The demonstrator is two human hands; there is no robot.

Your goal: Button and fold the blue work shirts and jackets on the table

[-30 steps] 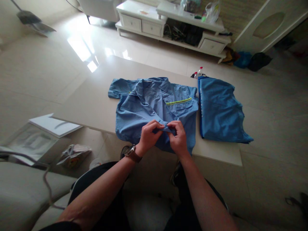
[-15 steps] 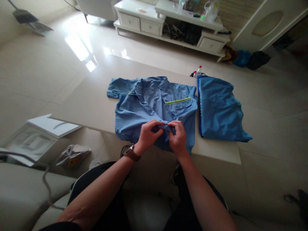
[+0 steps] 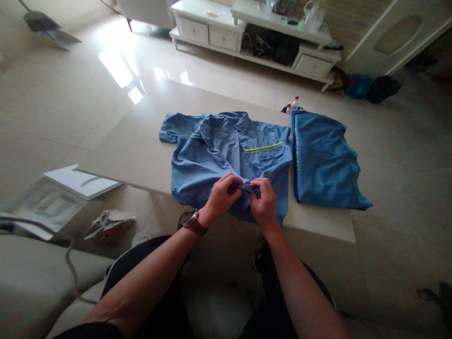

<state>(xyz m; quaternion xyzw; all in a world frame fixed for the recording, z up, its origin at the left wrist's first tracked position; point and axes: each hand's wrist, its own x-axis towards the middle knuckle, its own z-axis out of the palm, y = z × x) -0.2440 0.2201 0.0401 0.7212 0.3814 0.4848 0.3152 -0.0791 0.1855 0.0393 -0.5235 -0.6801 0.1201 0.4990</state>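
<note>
A light blue short-sleeved shirt (image 3: 197, 162) lies front side up on the table, its collar pointing away from me. A yellow-green stripe runs along one chest pocket, and a button shows on the front edge. My left hand (image 3: 224, 195), with a watch on its wrist, pinches the front edge of the shirt. Close beside it, my right hand (image 3: 263, 200) grips the same edge between thumb and fingers. The cloth between my fingertips is lifted slightly; whether a button is in them is hidden.
A folded stack of blue clothing (image 3: 325, 160) sits on the table (image 3: 134, 155) to the right of the shirt. Bottles with red caps (image 3: 295, 101) stand behind it. At the left are a white box (image 3: 52, 202) and a plastic bag (image 3: 109, 226). A TV cabinet (image 3: 226, 40) stands beyond.
The whole view has shifted slightly to the right. Both hands keep their hold on the shirt's front edge, with only small finger movements.
</note>
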